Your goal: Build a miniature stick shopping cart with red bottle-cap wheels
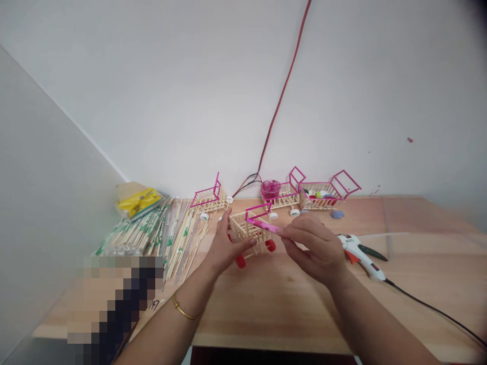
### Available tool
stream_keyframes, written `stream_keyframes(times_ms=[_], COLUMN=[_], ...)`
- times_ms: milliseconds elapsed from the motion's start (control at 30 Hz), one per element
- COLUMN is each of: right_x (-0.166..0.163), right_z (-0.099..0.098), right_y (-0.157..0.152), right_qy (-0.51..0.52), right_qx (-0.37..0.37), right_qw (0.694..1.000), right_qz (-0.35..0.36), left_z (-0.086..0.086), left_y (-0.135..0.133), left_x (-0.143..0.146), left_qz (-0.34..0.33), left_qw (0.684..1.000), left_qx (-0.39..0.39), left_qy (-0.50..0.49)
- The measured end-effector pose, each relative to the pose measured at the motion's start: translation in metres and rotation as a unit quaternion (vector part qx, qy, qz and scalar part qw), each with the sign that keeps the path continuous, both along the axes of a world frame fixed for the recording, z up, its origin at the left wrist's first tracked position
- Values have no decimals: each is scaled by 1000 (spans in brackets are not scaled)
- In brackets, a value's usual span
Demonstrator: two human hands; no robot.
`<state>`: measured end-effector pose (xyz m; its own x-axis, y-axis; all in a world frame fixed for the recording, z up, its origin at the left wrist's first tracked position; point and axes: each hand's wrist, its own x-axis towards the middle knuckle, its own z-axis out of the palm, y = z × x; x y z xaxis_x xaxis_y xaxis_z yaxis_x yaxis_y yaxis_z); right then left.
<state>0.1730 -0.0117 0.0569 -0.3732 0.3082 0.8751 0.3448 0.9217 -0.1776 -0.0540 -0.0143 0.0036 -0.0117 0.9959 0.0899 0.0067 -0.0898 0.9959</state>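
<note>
My left hand (227,248) is closed around the near left side of a small shopping cart (249,230) built from thin wooden sticks. The cart has red wheels and a magenta handle frame, and its rim is mostly bare wood. In my right hand (317,248), thumb and fingers pinch a slim paintbrush (266,225) smeared with pink. Its tip touches the near corner of the cart's magenta frame. Behind the cart, a clear cup of magenta paint (271,189) sits at another stick cart (285,195) with magenta edges. My fingers hide part of the held cart's left side.
More magenta-edged carts stand along the wall, one at left (209,200) and one at right (319,195) holding colourful bits. Bundled sticks (140,233) and a yellow packet (139,203) lie left. A white glue gun (363,258) with a black cord lies right. A red cable (283,96) hangs down the wall.
</note>
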Motion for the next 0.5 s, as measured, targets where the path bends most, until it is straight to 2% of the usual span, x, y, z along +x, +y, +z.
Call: stream_keyframes(times_ms=[267,500], right_x=[1,1], right_z=[1,2], right_y=[-1,-3], right_qy=[-3,34], right_qx=[7,13], right_qw=[1000,999], right_qz=[3,8], left_z=[2,5], left_y=[-2,-2], left_x=[0,1], left_qz=[30,55], left_qw=[999,996], left_qx=[15,16], left_qy=[6,75])
